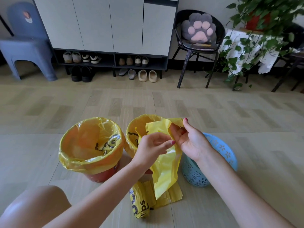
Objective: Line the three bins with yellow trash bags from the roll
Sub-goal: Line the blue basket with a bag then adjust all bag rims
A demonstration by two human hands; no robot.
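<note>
— Two bins wear yellow liners; where's ours?
— We pinch a loose bag with left hand and right hand, beside the blue bin; roll on floor.

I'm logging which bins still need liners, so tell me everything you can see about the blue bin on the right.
The blue bin is a light blue plastic basket with a round rim and walls pierced by small flower-shaped cutouts. It stands on the floor, rightmost of the three, and appears tilted. No yellow liner shows over its rim. The person's right forearm crosses in front, hiding much of its mouth, so its inside cannot be seen. The loose yellow bag hangs just beside its left wall.
</note>
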